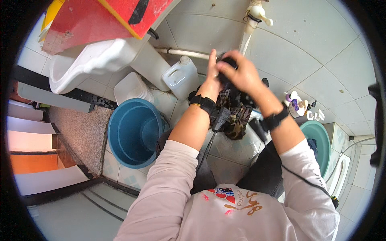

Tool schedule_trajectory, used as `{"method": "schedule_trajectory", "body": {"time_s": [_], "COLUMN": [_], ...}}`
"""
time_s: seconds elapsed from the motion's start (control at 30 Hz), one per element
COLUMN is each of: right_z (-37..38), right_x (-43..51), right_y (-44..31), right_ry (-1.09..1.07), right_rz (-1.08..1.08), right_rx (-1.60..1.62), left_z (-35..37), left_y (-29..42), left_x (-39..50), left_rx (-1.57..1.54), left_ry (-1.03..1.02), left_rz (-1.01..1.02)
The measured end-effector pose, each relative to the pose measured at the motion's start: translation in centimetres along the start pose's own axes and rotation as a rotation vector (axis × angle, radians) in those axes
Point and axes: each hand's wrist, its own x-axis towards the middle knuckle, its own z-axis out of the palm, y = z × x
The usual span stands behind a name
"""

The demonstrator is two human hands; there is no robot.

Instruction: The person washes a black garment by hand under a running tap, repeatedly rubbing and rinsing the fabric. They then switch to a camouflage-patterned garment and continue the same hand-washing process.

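Note:
Dark wet-looking cloth (226, 73) is bunched between my two hands. My left hand (213, 72) lies against its left side with the fingers pointing up and partly apart; whether it grips the cloth is hidden. Over the right side curls my right hand (242, 72), its thumb and fingers around the dark bunch. Below the hands hangs or lies camouflage-patterned fabric (236, 122), joined with or touching the dark cloth. Each wrist wears a black strap, and a cable runs from each strap.
A blue plastic tub (135, 132) stands at left, near a white plastic jug (182, 76) and white container (132, 87). At right are pump bottles (297, 107) and a green basin (321, 144) holding dark cloth. A pipe with a valve (256, 13) runs along the tiled wall.

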Motion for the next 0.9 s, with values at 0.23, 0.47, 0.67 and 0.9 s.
{"method": "schedule_trajectory", "body": {"time_s": [0.23, 0.47, 0.67, 0.9], "right_z": [-0.8, 0.0, 0.5, -3.0], "right_x": [1.7, 0.2, 0.1, 2.0], "right_y": [1.4, -0.1, -0.6, 7.4], "right_ry": [0.05, 0.274, 0.084, -0.381], "right_rz": [0.348, -0.099, 0.133, 0.972], "right_rx": [-0.18, -0.113, -0.276, 1.103], "left_z": [1.9, 0.9, 1.1, 2.6], "left_y": [-3.6, 0.4, -2.5, -2.0], "left_x": [1.7, 1.0, 1.4, -1.5], "left_rx": [0.117, -0.003, 0.012, 0.686], "left_ry": [0.287, -0.103, 0.01, 0.215], "left_rz": [0.372, 0.063, 0.305, 0.67]}}
